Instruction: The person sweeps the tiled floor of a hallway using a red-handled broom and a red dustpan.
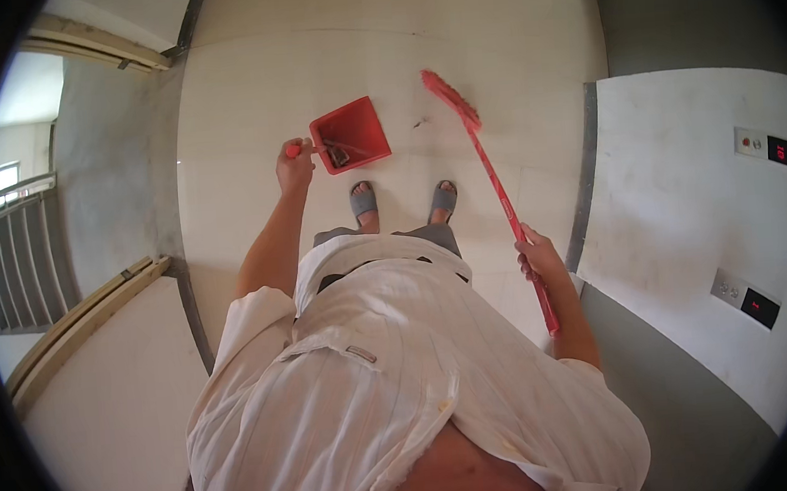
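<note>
My left hand [297, 164] is closed around the handle of a red plastic dustpan [366, 132], in front of my left foot. Some dark debris [338, 155] lies inside the pan near its handle side. In my right hand [539, 252] is the long red handle of a broom [490, 163], gripped toward its upper end. The broom's red bristle head [450, 99] is out ahead and to the right of the dustpan, apart from it. Between the two, a small dark scrap [420, 122] lies on the floor.
Pale floor tiles [380, 55] run ahead between walls. At the right, a white wall [663, 192] carries two lift call panels [769, 149] with red displays. To the left are a doorway or opening with wooden framing [91, 328] and a metal railing [25, 257]. My feet wear grey slippers [364, 201].
</note>
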`<state>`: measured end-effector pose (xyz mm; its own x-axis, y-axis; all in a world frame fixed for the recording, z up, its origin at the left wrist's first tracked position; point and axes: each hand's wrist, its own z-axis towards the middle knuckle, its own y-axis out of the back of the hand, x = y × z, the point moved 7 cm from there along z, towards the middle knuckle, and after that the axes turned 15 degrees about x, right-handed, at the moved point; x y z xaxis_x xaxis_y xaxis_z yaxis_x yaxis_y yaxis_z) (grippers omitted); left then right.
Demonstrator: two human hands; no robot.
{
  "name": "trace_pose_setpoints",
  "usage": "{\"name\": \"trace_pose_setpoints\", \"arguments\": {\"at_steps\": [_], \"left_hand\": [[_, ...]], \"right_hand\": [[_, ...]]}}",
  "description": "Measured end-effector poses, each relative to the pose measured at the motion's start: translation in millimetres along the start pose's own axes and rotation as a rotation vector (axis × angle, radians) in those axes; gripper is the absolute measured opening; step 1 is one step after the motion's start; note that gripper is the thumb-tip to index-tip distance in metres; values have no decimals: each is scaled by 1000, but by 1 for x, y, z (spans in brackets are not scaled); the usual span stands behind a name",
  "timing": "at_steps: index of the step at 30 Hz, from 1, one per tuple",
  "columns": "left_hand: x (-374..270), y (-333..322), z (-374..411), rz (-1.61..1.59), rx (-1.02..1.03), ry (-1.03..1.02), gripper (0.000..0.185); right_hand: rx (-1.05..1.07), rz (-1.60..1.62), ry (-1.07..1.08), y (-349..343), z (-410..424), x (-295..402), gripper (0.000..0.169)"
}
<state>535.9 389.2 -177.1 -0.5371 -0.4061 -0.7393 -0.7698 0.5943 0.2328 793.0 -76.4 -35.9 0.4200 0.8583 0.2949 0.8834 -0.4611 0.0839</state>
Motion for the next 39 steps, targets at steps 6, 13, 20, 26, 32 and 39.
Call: {"name": "trace_pose_setpoints", "arguments": {"at_steps": [6,13,20,26,32,39], "left_hand": [[-3,-16,32,168,19,-40,31],[-9,-22,34,196,22,22,34],[1,-12,40,289,-75,30,38],[-11,-12,25,303,-33,-3,38],[-2,-4,27,340,-36,7,40],[6,6,28,326,-42,40,42]], "right_hand": [[-14,167,72,0,68,-19,69],[187,248,14,-90,46,-6,79],[379,318,-11,-70,-17,2,74],[120,-145,157,-70,4,44,75],[189,16,192,-128,72,56,78],[389,257,66,-109,3,38,72]]}}
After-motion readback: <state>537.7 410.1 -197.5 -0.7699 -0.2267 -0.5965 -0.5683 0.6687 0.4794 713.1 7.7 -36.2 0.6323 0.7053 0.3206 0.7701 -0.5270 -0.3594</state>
